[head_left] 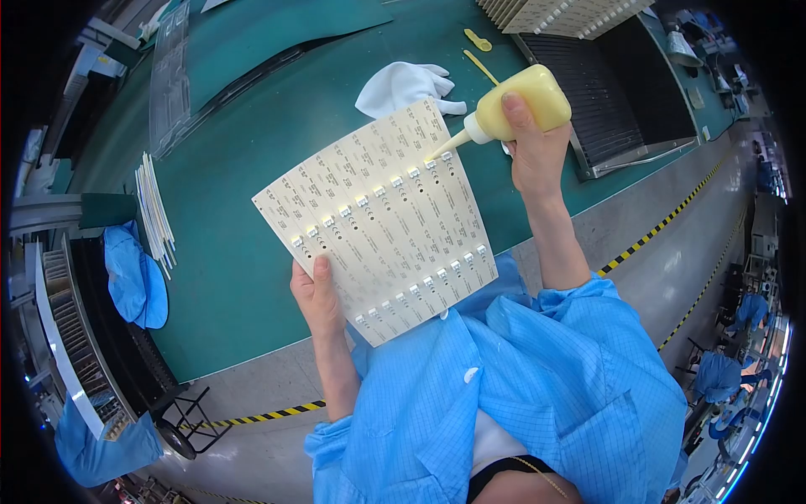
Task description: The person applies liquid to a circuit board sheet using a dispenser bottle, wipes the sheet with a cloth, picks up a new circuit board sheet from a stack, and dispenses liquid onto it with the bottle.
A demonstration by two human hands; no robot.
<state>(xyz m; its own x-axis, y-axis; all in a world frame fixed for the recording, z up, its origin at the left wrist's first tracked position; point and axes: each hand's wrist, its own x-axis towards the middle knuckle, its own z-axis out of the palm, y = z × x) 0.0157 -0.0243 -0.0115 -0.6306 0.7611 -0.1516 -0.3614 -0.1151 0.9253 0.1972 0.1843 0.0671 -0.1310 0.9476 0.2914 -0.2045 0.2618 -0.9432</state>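
My left hand [317, 290] grips a cream printed circuit board panel [395, 235] by its lower left edge, thumb on top. Two rows of small white connectors run across the panel, one through the middle and one near the bottom. In my right hand [537, 143] is a yellow squeeze bottle [531, 99], tilted, with its narrow nozzle pointing down to the left. The nozzle tip is at the right end of the middle connector row; whether it touches cannot be made out.
Behind the panel, a white glove [403, 88] and a yellow spoon-like tool [477, 39] lie on the green table [227, 302]. A black rack [596, 92] holding more panels stands at right. Thin strips [155, 214] and a blue cap [134, 275] are at left.
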